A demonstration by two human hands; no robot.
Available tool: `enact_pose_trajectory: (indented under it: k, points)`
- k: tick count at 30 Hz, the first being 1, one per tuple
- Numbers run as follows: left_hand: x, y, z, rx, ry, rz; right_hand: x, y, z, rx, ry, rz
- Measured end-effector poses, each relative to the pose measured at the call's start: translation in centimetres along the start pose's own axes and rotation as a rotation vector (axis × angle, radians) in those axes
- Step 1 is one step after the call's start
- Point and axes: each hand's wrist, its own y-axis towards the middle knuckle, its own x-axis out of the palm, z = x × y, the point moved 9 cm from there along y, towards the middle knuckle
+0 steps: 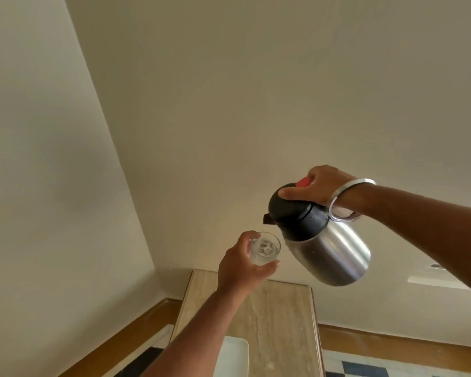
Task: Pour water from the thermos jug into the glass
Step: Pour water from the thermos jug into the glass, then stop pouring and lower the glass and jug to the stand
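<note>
A steel thermos jug (335,254) with a black lid and a red button is held in the air, tilted to the left, spout pointing down-left. My right hand (314,190) grips its top, thumb along the lid, a metal bangle on the wrist. My left hand (242,265) is wrapped around a clear glass (265,248) held just below and left of the spout. The glass has some water in it. No stream between spout and glass is visible.
Below the hands stands a narrow marble-topped table (283,322) in a wall corner. A white tray (233,357) lies at its near end. Wooden skirting (136,330) runs along both walls, over a checkered floor (365,368).
</note>
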Motion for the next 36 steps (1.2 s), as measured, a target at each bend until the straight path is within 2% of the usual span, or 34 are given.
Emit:
enact_pose_trajectory:
  k: [9,15,21,30,36]
  points:
    - [1.5,-3.3,-4.7,-0.087,0.058,-0.068,9.2,-4.7,10.6,0.348,0.51,0.105]
    - [0.8,-4.4,-8.9,-0.081,0.126,-0.148,15.4,-8.9,13.0,0.493,0.585,0.211]
    - [1.0,-5.2,-14.6,-0.06,0.255,-0.263,22.2,-14.0,14.4,0.724,0.693,0.376]
    - [3.8,-9.0,-26.1,-0.227,0.27,-0.335,34.2,-19.3,16.2,0.96,0.878,0.585]
    - [8.6,-13.2,-34.7,-0.363,0.253,-0.356,43.9,-21.1,20.4,1.02,0.918,0.607]
